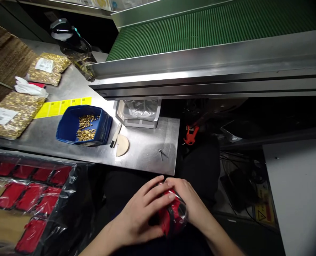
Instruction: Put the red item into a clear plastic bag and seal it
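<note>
Over my lap, both hands are closed around a red and black part (pixel 171 217) wrapped in clear plastic. My left hand (pixel 140 209) grips it from the left, its fingers lying across the top. From the right, my right hand (pixel 191 199) wraps it, and most of those fingers are hidden behind it. Just beyond on the metal table (pixel 144 153) lie two small metal pins (pixel 162 153). A blue bin (pixel 104 124) with small brass pieces (pixel 86 128) stands farther left, beside a round beige disc (pixel 122 145) and a thin flat tool (pixel 116 136).
A green ribbed conveyor (pixel 190 33) with a metal side rail crosses the back. At left are bags of brass pieces (pixel 16 110) and a plastic-lined box of red parts (pixel 31 234). A grey bin (pixel 140 122) sits under the rail, near an orange tool (pixel 191 135).
</note>
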`<state>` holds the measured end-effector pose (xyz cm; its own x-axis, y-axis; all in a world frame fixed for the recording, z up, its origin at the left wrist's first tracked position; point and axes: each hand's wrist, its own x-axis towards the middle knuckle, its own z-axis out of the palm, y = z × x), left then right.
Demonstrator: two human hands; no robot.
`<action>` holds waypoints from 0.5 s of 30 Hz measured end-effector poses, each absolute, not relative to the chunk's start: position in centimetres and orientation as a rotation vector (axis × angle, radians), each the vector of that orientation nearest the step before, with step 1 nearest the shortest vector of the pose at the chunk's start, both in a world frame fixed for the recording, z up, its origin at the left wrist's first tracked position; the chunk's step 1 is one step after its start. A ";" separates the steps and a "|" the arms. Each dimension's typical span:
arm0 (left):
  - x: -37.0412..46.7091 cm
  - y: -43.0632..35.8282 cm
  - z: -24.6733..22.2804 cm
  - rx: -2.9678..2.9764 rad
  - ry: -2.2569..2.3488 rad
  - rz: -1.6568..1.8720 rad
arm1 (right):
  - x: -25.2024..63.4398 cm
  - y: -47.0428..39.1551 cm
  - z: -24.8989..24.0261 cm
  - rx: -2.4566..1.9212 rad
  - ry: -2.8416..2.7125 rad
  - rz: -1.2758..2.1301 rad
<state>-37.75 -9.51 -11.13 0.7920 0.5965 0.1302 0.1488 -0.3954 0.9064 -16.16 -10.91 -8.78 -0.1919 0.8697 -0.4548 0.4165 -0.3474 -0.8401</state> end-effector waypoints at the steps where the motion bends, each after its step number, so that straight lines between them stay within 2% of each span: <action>1: -37.9 -9.6 -11.1 1.965 0.525 0.515 | -16.3 -11.1 -9.0 -1.648 -1.495 1.566; 5: -38.6 -10.3 -11.3 1.582 0.914 0.742 | -17.1 -12.2 -10.3 -1.590 -1.340 1.748; 8: -38.9 -9.6 -11.6 1.060 1.250 0.774 | -18.0 -12.8 -10.3 -1.593 -1.298 1.662; 15: -37.2 -8.8 -11.5 -0.055 0.974 0.415 | -18.5 -11.8 -8.9 -1.270 -1.822 1.183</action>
<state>-37.19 -8.81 -11.55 0.4901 0.3169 -0.8120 -0.3655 0.9204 0.1386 -18.45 -11.75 -8.93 -0.3497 0.9369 -0.0063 0.3866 0.1382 -0.9118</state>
